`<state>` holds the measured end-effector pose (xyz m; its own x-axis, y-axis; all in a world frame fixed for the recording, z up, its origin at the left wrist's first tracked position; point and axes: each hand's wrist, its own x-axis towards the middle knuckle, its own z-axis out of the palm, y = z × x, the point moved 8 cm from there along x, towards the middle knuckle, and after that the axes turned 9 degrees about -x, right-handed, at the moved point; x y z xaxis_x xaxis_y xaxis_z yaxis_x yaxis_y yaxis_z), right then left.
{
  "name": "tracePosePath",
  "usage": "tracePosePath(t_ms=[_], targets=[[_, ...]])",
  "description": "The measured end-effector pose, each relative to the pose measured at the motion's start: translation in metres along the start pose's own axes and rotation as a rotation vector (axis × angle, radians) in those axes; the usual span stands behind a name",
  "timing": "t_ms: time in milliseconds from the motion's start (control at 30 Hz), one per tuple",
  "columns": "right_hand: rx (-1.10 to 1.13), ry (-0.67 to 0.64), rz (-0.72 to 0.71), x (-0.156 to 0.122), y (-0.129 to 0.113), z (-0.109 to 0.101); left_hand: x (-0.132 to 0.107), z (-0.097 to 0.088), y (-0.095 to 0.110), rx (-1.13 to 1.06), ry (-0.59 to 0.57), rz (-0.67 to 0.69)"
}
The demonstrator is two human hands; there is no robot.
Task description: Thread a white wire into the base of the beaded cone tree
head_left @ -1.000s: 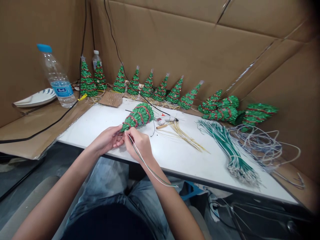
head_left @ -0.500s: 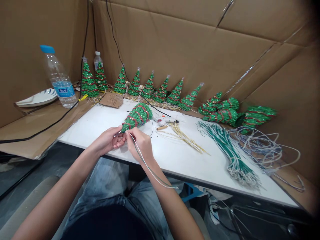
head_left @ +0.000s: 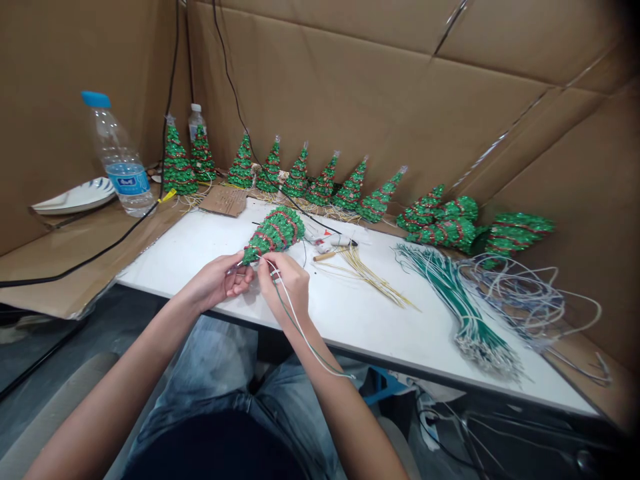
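Note:
A small green beaded Christmas tree (head_left: 274,233) with red trim lies tilted over the near edge of the white table (head_left: 350,320), tip pointing toward me. My left hand (head_left: 217,283) pinches the tree's tip. My right hand (head_left: 287,283) grips a thin green and white wire (head_left: 305,337) right at the tip; the wire trails down over my right forearm toward my lap. Both hands almost touch each other.
Several finished trees (head_left: 300,177) line the cardboard back wall, more lie in a heap (head_left: 445,223) at right. A green wire bundle (head_left: 463,307), loose white wires (head_left: 525,297), yellow strands (head_left: 370,273), a small tool (head_left: 330,252), a water bottle (head_left: 120,160) and a plate (head_left: 75,197) are around.
My right hand has slid slightly right and up along the tree's tip with the wire. The tree and my left hand have barely moved.

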<state>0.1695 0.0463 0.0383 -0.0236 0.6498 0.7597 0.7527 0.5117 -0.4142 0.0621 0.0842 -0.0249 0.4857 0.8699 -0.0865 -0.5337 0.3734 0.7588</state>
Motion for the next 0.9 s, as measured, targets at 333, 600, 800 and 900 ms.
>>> tracePosePath(t_ms=[333,600,800,900], targets=[[0.024,-0.034,-0.089,0.0008,-0.0091,0.0001,-0.0007,0.0009,0.0017,0.004,0.007,0.005],[0.031,-0.02,-0.021,0.0022,-0.0007,0.0019,-0.0005,0.0024,0.0015,0.024,-0.013,0.018],[0.018,-0.059,-0.042,0.0023,-0.0022,0.0067,-0.0003,0.0022,0.0007,0.052,-0.009,0.021],[0.022,-0.079,-0.077,0.0023,-0.0046,0.0084,-0.0002,0.001,0.0009,0.051,-0.004,0.02]])
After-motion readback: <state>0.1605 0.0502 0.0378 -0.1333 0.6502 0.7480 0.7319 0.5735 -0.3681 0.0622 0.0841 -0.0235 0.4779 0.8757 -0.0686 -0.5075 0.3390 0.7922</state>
